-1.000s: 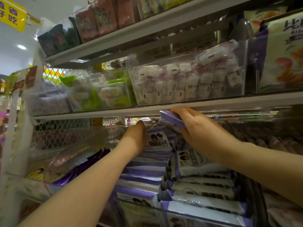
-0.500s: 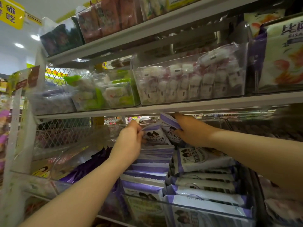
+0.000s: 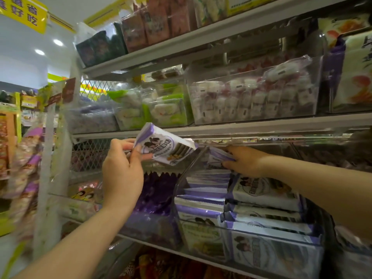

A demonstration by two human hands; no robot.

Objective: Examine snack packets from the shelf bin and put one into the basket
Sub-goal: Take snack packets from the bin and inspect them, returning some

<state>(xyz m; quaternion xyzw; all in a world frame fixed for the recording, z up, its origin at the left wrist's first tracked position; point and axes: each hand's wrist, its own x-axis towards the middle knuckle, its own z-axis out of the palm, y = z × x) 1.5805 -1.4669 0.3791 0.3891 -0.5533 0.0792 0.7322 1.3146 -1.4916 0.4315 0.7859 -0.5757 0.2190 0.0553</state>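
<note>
Left hand (image 3: 122, 168) raised at the end of an outstretched forearm, back toward the camera, fingers pinching the end of a white-and-purple snack packet (image 3: 164, 147), tilted, lifted clear above the clear shelf bin (image 3: 249, 234); right hand (image 3: 246, 161) reaching from the right deep into the bin's back, just under the shelf (image 3: 261, 126) edge, fingers closed on a second packet (image 3: 219, 156) standing among the stacked rows.

Held packet (image 3: 164, 147) left of bin (image 3: 241, 228); shelf (image 3: 261, 125) above.
</note>
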